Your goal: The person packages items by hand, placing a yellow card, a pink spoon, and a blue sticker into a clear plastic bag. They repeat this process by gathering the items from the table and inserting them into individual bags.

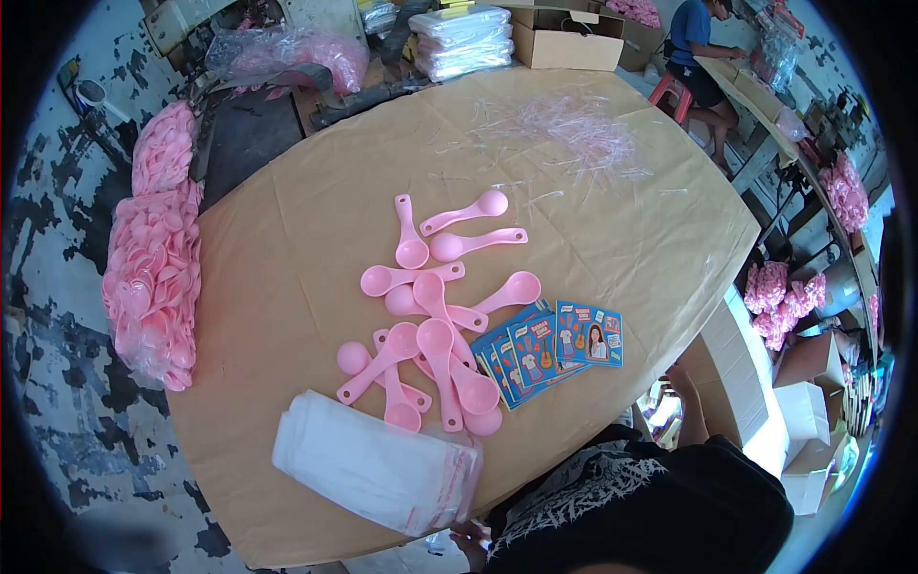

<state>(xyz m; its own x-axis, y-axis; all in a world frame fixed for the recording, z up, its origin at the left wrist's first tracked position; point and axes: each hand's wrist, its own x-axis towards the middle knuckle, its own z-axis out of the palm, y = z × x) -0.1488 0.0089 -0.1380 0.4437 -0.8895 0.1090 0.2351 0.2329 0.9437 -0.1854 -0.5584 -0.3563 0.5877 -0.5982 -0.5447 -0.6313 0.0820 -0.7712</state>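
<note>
My left hand [469, 543] is low at the table's front edge, close to a stack of clear plastic bags [368, 464]; its fingers are too hidden to read. At the right edge of the table, my right hand [679, 381] is beside an open cardboard carton [732, 373], fingers mostly out of sight. Pink measuring spoons [435, 344] lie in a loose pile on the brown paper. Blue printed cards [533, 349] are fanned out to their right, one card [589, 334] lying on top at the right end.
Thin clear plastic strips [574, 134] are scattered at the back of the paper-covered table [316, 230]. Bags of pink parts [153, 268] stand along the left. Wrapped clear packs [464, 43] and a carton [566, 43] are behind. A co-worker [701, 67] sits at another bench.
</note>
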